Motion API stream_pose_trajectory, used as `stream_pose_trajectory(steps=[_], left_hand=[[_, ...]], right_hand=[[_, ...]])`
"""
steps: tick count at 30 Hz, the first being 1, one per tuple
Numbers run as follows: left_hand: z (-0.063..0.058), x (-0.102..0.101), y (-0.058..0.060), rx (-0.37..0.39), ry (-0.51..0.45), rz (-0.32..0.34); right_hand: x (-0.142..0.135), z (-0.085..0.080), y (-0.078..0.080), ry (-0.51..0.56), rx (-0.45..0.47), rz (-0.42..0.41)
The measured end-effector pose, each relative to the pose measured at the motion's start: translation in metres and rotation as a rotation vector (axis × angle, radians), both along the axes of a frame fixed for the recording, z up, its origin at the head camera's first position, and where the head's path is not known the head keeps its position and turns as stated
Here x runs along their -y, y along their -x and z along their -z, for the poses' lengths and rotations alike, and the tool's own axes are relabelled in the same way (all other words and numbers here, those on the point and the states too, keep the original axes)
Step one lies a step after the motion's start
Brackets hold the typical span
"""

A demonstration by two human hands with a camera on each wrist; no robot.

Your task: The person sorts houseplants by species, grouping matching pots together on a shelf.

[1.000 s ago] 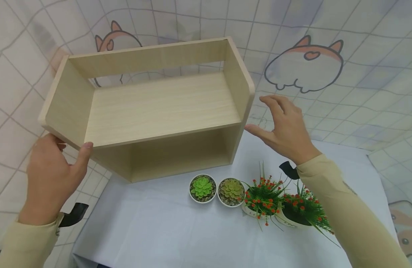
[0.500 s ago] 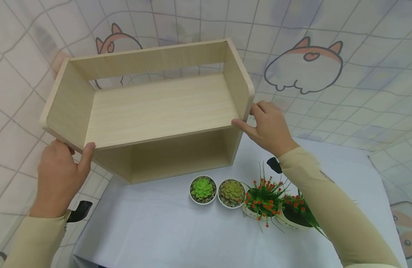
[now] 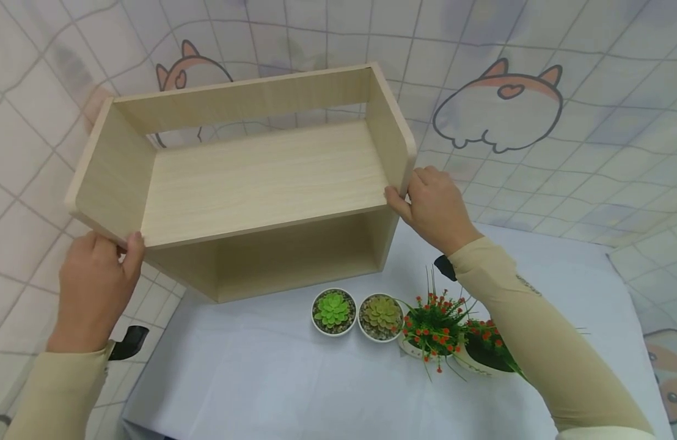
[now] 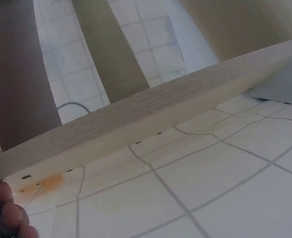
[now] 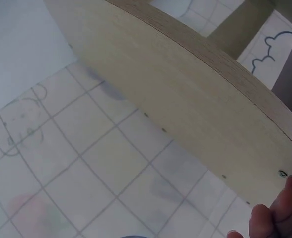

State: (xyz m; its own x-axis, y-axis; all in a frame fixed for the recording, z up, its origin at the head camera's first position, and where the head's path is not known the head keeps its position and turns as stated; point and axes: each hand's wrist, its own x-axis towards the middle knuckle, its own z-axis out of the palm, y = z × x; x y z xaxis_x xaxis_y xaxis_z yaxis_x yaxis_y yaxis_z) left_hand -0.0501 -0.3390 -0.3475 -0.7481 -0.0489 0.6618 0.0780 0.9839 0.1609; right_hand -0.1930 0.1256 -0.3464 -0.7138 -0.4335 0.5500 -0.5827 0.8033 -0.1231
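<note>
A pale wooden two-tier shelf [image 3: 267,177] stands at the back left of the table, its top tier open and a deeper compartment below. My left hand [image 3: 96,278] grips its left side panel, thumb on the inner front edge, fingers behind the outer face. On the other side my right hand [image 3: 434,205] grips the right side panel, thumb inside by the shelf board. In the left wrist view my fingertips [image 4: 9,213] lie against the outside of the panel [image 4: 136,119]. The right wrist view has my fingertips [image 5: 280,213] at the outer face, near a screw.
Before the shelf, two potted succulents, one bright green [image 3: 333,310] and one dull green [image 3: 380,316], stand side by side on the white-covered table [image 3: 250,373]. Two pots of red-flowered grass [image 3: 434,327] [image 3: 489,348] follow to the right, partly under my right forearm. A cartoon-print tiled curtain [image 3: 498,116] hangs behind.
My right hand has moved left from beside the shelf and taken hold of its right panel. My left hand has shifted slightly right, keeping its grip. The shelf stays almost where it was.
</note>
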Motion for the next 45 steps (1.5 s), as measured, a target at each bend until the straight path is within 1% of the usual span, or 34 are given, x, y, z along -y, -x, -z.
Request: stream_pose_trajectory(steps=[3,7,10,14,18,21,27,31,34,38,42,45], left_hand=[[0.0,0.001,0.003,-0.006,0.064,0.027],[0.0,-0.001,0.011,-0.041,0.137,0.065],[0.0,-0.004,0.016,-0.078,0.151,0.079],[0.001,-0.009,0.023,-0.11,0.195,0.089],[0.001,-0.017,0.033,-0.122,0.227,0.12],[0.002,-0.023,0.041,-0.116,0.225,0.144],[0.005,-0.035,0.053,-0.07,0.164,0.196],[0.006,-0.043,0.063,-0.049,0.183,0.235],[0.006,-0.051,0.072,-0.042,0.179,0.262],[0.008,-0.066,0.083,-0.022,0.147,0.286],[0.01,-0.083,0.095,-0.01,0.145,0.297],[0.01,-0.097,0.104,-0.003,0.149,0.318]], right_hand=[[-0.003,0.0,-0.002,-0.007,-0.015,0.009],[-0.01,0.002,-0.006,0.004,-0.053,0.018],[-0.016,0.004,-0.008,-0.009,-0.081,0.029],[-0.025,0.006,-0.012,-0.04,-0.114,0.045],[-0.036,0.008,-0.016,-0.05,-0.147,0.077],[-0.045,0.01,-0.021,-0.043,-0.136,0.11],[-0.061,0.008,-0.032,-0.018,-0.074,0.161],[-0.073,0.007,-0.039,-0.016,-0.067,0.186],[-0.083,0.008,-0.046,-0.006,-0.055,0.208],[-0.099,0.011,-0.054,0.003,-0.053,0.239],[-0.115,0.013,-0.06,0.036,-0.04,0.277],[-0.126,0.014,-0.066,0.069,0.002,0.313]])
